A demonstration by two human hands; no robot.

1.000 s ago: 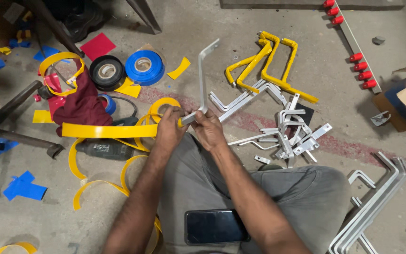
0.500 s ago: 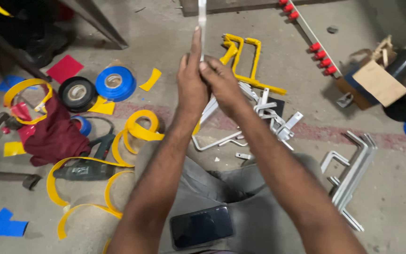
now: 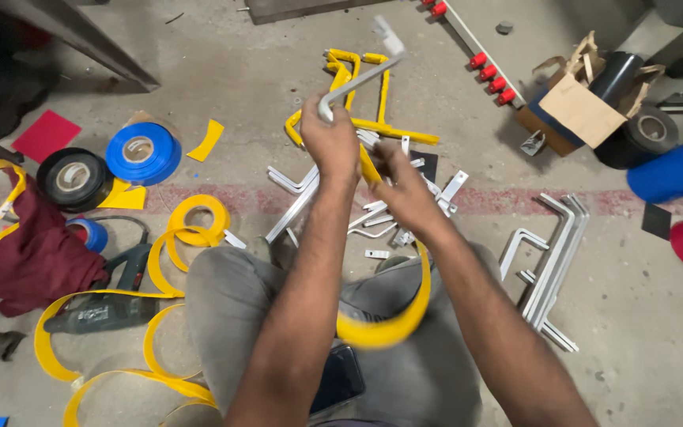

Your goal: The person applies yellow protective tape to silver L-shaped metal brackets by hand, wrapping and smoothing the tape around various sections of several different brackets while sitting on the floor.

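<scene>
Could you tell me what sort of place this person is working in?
Probably a workshop or fabrication floor: a bare, dusty concrete floor strewn with bent grey metal brackets, blue and black rolls of tape, and a dark green power drill.

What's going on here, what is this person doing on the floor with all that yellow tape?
A person sits on a concrete floor. The left hand holds up a bent grey metal bar, while the right hand pulls a yellow tape strip that loops down over the lap. More grey bars lie to the right, yellow-wrapped bars lie ahead, and blue and black tape rolls sit on the left beside a power drill.
</scene>
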